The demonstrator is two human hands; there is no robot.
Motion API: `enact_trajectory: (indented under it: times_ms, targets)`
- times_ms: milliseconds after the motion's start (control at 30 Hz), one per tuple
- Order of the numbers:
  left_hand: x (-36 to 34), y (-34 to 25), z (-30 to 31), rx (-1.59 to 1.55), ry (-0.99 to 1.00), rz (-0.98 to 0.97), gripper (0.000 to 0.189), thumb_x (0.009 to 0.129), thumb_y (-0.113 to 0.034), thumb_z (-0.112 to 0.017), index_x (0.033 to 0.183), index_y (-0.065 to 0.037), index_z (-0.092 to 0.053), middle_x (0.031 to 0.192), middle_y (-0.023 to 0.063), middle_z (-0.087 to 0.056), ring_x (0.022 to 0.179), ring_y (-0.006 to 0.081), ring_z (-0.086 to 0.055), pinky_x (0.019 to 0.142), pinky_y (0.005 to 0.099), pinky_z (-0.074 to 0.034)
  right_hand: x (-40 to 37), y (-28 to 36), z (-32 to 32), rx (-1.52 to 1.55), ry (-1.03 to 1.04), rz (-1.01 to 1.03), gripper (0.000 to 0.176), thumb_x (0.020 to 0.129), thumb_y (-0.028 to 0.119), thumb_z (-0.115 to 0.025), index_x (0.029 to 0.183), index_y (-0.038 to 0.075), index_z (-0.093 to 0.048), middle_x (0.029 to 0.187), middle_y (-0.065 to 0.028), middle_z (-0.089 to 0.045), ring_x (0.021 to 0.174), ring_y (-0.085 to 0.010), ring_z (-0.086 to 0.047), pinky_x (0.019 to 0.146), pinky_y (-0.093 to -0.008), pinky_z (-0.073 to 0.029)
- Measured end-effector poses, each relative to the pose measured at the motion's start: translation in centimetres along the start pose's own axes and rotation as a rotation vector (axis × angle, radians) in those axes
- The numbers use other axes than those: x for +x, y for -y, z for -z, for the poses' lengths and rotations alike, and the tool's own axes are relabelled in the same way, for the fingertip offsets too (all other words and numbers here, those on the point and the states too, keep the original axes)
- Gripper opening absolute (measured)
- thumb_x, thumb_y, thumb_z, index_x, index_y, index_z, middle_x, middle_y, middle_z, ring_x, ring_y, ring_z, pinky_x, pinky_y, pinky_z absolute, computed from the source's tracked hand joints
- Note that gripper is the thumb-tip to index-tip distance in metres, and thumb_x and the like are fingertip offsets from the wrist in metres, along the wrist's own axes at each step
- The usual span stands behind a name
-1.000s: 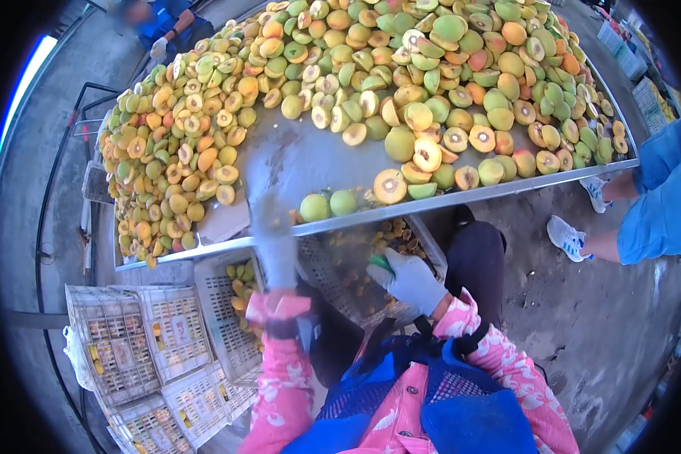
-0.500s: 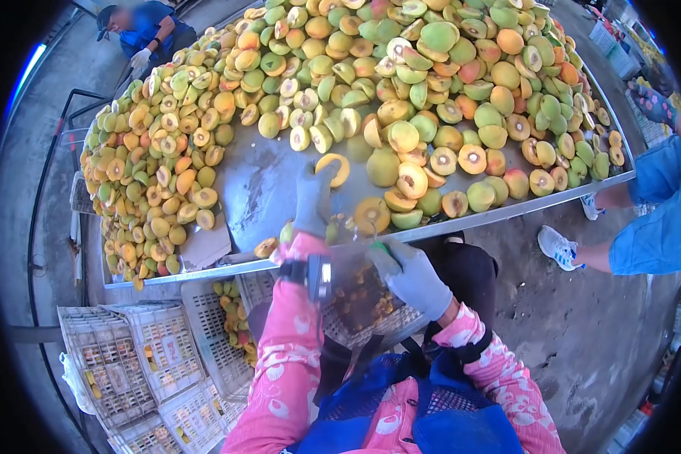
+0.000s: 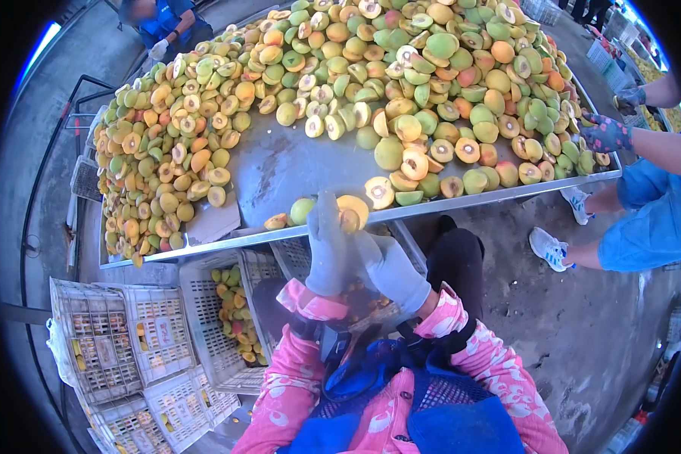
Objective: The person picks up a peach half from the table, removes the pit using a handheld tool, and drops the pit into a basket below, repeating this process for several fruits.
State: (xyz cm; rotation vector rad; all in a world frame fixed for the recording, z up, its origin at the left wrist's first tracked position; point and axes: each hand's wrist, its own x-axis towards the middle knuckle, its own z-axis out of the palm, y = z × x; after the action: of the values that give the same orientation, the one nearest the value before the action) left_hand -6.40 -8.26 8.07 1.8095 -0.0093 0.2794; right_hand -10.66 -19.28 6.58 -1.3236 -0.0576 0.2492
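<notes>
My left hand point(image 3: 327, 253), in a grey glove, is closed around a yellow peach half point(image 3: 353, 206) held just over the table's near edge. Against it, my gloved right hand point(image 3: 395, 274) is closed, its fingers close under the peach half. The green-handled tool seen in that hand a moment ago is hidden now. Close by on the metal table point(image 3: 280, 163) lie a green peach point(image 3: 302, 211), a small peach piece point(image 3: 277, 222) and a cut peach half point(image 3: 379, 192).
A large heap of halved peaches point(image 3: 431, 91) covers much of the table. Plastic crates point(image 3: 163, 325) stand below at the left, one crate point(image 3: 204, 303) holding peaches. Co-workers are at the far left point(image 3: 170, 26) and at the right point(image 3: 635, 212).
My left hand has drawn back from the table with a peach half and met my right hand. The green handle has gone out of sight. The co-worker's gloved hand at right reaches the heap.
</notes>
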Motion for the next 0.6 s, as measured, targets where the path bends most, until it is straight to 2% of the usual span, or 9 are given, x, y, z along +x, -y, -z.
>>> enact_trajectory:
  times_ms: [67, 200, 233, 300, 367, 433, 500, 533, 600]
  targets:
    - [-0.2, -0.7, 0.1, -0.254, 0.078, 0.123, 0.025, 0.095, -0.017, -0.044, 0.105, 0.000, -0.059, 0.090, 0.0135, -0.063, 0.080, 0.0238, -0.057, 0.076, 0.0351, -0.046, -1.0, 1.6, 0.3, 0.087, 0.101, -0.181, 0.043, 0.099, 0.040, -0.044, 0.080, 0.005, -0.057, 0.058, 0.0002, -0.049, 0.044, -0.0120, -0.042, 0.043, -0.0262, -0.034]
    - [-0.5, -0.4, 0.3, -0.323, 0.160, 0.146, 0.032, 0.097, -0.021, -0.038, 0.094, 0.000, -0.061, 0.080, 0.0089, -0.063, 0.067, 0.0143, -0.055, 0.067, 0.0285, -0.046, -1.7, 2.7, 1.1, 0.546, 0.419, -0.615, 0.053, 0.097, 0.057, -0.036, 0.075, 0.011, -0.050, 0.052, 0.0059, -0.035, 0.038, -0.0056, -0.030, 0.036, -0.0218, -0.024]
    - [-0.3, -0.3, 0.5, -0.439, 0.259, 0.182, 0.031, 0.097, -0.019, -0.038, 0.092, 0.000, -0.061, 0.080, 0.0081, -0.063, 0.066, 0.0129, -0.055, 0.065, 0.0278, -0.046, -1.5, 2.4, 1.3, 0.551, 0.422, -0.617, 0.053, 0.097, 0.057, -0.036, 0.075, 0.011, -0.050, 0.052, 0.0059, -0.035, 0.038, -0.0056, -0.030, 0.036, -0.0218, -0.024]
    - [-0.4, 0.2, 0.5, -0.532, 0.308, 0.231, 0.029, 0.096, -0.020, -0.042, 0.089, 0.000, -0.062, 0.078, 0.0084, -0.063, 0.065, 0.0137, -0.055, 0.063, 0.0289, -0.046, -1.2, 1.0, 1.8, 0.967, 0.734, -0.751, 0.056, 0.094, 0.062, -0.034, 0.072, 0.012, -0.045, 0.051, 0.0067, -0.029, 0.036, -0.0048, -0.027, 0.033, -0.0201, -0.022]
    - [-0.6, 1.8, 0.5, -0.631, 0.355, 0.274, 0.028, 0.095, -0.021, -0.045, 0.087, 0.000, -0.063, 0.076, 0.0086, -0.063, 0.064, 0.0144, -0.055, 0.062, 0.0300, -0.046, -1.3, -0.4, 1.4, 1.077, 0.715, -0.747, 0.056, 0.095, 0.060, -0.034, 0.073, 0.011, -0.047, 0.050, 0.0065, -0.027, 0.035, -0.0051, -0.025, 0.032, -0.0208, -0.020]
    - [-1.3, 4.2, 1.5, 0.025, 0.032, 0.100, 0.020, 0.089, -0.018, -0.056, 0.087, -0.001, -0.065, 0.073, 0.0106, -0.063, 0.066, 0.0188, -0.059, 0.063, 0.0318, -0.047, -1.9, -1.1, 1.2, 1.186, 0.695, -0.748, 0.056, 0.096, 0.059, -0.033, 0.074, 0.010, -0.049, 0.049, 0.0063, -0.025, 0.035, -0.0055, -0.023, 0.032, -0.0214, -0.019]
    - [-2.0, 5.4, 4.9, 0.325, -0.260, 0.075, 0.016, 0.083, -0.013, -0.064, 0.094, -0.002, -0.067, 0.075, 0.0136, -0.064, 0.071, 0.0251, -0.062, 0.065, 0.0350, -0.049, -2.9, -1.9, 1.3, 1.182, 0.821, -0.679, 0.055, 0.096, 0.058, -0.033, 0.074, 0.010, -0.049, 0.050, 0.0060, -0.025, 0.035, -0.0056, -0.024, 0.032, -0.0214, -0.018]
    - [-2.8, 4.8, 7.3, 0.719, -0.368, 0.010, 0.019, 0.089, -0.017, -0.061, 0.099, -0.002, -0.067, 0.080, 0.0113, -0.065, 0.073, 0.0181, -0.063, 0.065, 0.0299, -0.049, -3.3, -2.4, 1.5, 1.189, 0.826, -0.695, 0.055, 0.096, 0.058, -0.033, 0.074, 0.010, -0.049, 0.050, 0.0060, -0.025, 0.035, -0.0056, -0.024, 0.032, -0.0214, -0.018]
    - [-2.7, 8.4, 14.5, 1.081, -0.480, -0.172, 0.018, 0.078, -0.013, -0.067, 0.093, -0.003, -0.067, 0.084, 0.0142, -0.064, 0.082, 0.0288, -0.061, 0.073, 0.0387, -0.048, -3.0, -3.3, 2.0, 1.052, 0.690, -0.781, 0.054, 0.096, 0.058, -0.034, 0.074, 0.011, -0.049, 0.051, 0.0076, -0.024, 0.036, -0.0034, -0.023, 0.033, -0.0201, -0.018]
